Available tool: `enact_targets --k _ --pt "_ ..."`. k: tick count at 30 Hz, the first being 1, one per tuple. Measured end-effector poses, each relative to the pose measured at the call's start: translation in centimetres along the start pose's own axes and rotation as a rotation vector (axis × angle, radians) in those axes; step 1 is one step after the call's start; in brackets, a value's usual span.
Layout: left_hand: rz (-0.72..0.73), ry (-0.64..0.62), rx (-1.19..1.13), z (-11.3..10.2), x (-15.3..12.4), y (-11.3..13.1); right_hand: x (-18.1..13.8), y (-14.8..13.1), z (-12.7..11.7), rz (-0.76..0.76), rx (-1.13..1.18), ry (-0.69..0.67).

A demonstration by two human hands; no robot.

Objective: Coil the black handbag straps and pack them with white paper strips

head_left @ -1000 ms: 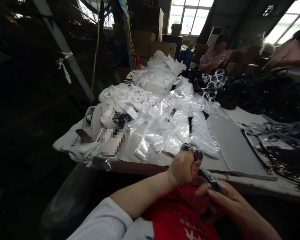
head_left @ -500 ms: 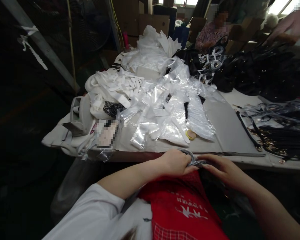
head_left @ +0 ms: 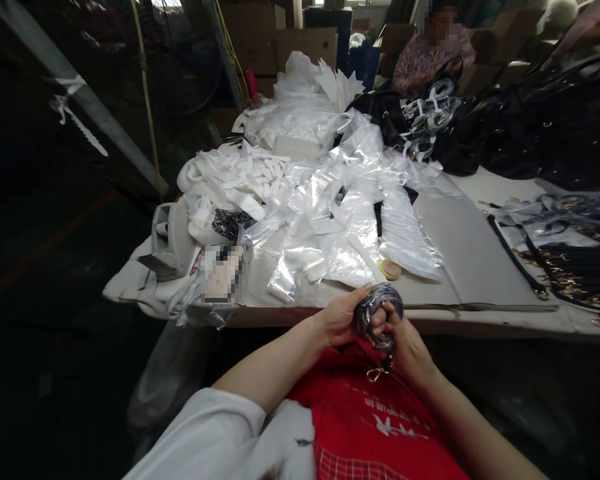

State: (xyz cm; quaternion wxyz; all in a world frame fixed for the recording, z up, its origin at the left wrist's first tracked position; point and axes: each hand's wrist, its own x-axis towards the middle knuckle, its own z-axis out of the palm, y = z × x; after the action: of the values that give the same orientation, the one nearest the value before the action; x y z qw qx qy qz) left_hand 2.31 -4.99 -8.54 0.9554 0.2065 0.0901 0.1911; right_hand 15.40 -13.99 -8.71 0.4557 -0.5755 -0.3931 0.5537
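coiled strap (head_left: 364, 315) over red apron (head_left: 365, 407), in both hands: left hand (head_left: 341, 318) gripping its left side, right hand (head_left: 409, 343) curled into the middle. probably light, bendy, slick-surfaced; pinch all loops together. metal clip (head_left: 377, 375) hangs below.

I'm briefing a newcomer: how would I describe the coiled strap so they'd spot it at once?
Find the pale table, then the red apron at its near edge. There the left hand and right hand hold a dark, shiny coiled strap. Unlike the black straps lying on the table's right, it is wound into a ring, a gold-coloured clasp hanging below.
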Motion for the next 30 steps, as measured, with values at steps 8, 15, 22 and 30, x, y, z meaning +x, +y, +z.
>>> enact_targets --k 8,15,22,30 --pt "0.142 0.362 0.238 -1.0 -0.8 -1.4 0.3 -1.1 -3.7 -0.175 -0.565 -0.025" --pt "0.250 0.314 1.141 -0.8 -0.7 -1.2 0.3 -2.5 -3.7 -0.045 -0.852 -0.209" --pt "0.472 0.708 0.608 -0.5 0.0 -1.6 -0.1 -0.3 -1.9 -0.147 -0.556 -0.058" --pt "0.215 0.356 1.014 -1.0 -2.0 -1.4 0.3 -2.7 -4.5 0.038 -0.599 -0.463"
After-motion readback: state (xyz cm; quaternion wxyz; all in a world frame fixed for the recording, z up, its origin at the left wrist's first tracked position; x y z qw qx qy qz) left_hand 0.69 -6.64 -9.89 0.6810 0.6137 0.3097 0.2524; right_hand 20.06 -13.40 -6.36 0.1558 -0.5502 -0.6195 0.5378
